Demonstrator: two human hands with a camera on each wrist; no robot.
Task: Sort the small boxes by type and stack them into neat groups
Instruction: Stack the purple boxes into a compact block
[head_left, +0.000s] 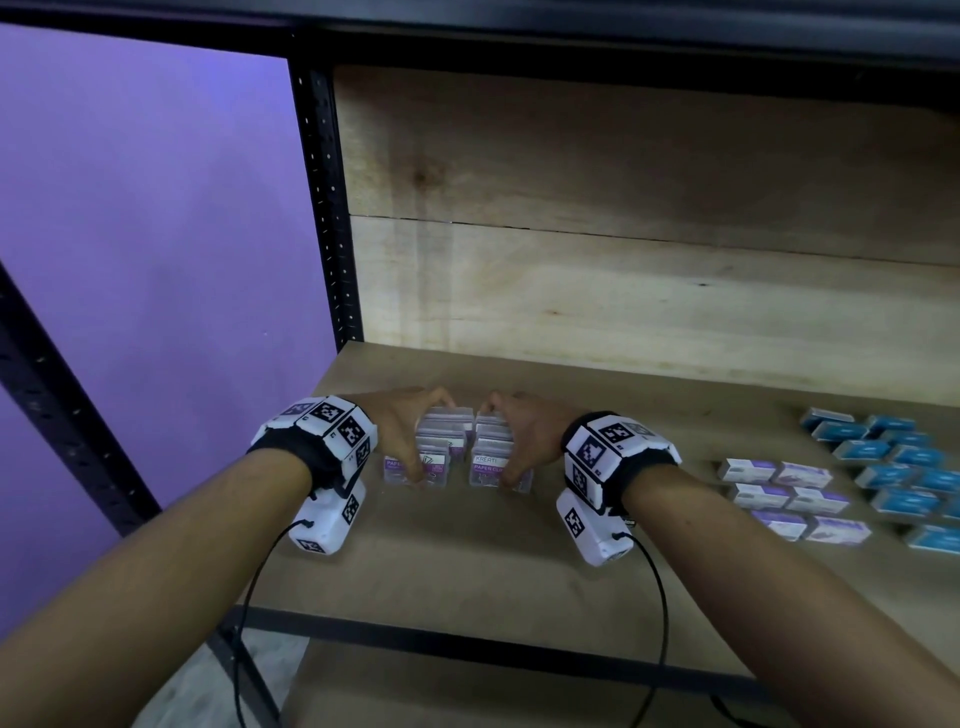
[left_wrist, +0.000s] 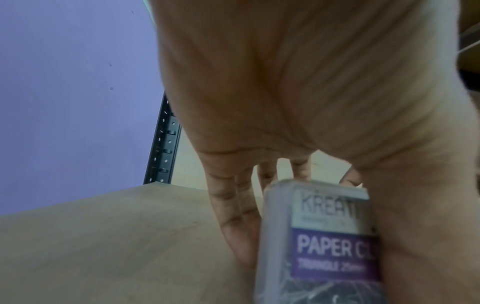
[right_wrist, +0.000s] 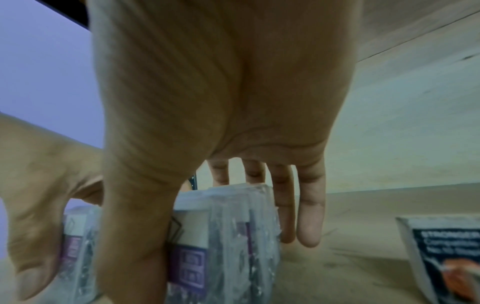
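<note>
From the head view, the left hand (head_left: 402, 434) and the right hand (head_left: 524, 439) each wrap around a row of clear paper clip boxes (head_left: 457, 452) on the wooden shelf (head_left: 467, 545). The two rows sit side by side between the palms. Far out past the right hand lie white and purple boxes (head_left: 789, 499) and blue boxes (head_left: 893, 457), already in groups.

From the left wrist, the thumb and fingers (left_wrist: 233, 216) hug one paper clip box (left_wrist: 319, 242).

From the right wrist, the thumb is in front and the fingers (right_wrist: 309, 209) are behind the shiny row (right_wrist: 226, 236).

These boxes look hard, smooth and light, so I think they could slip. Squeezing each row from both ends seems best.
</note>
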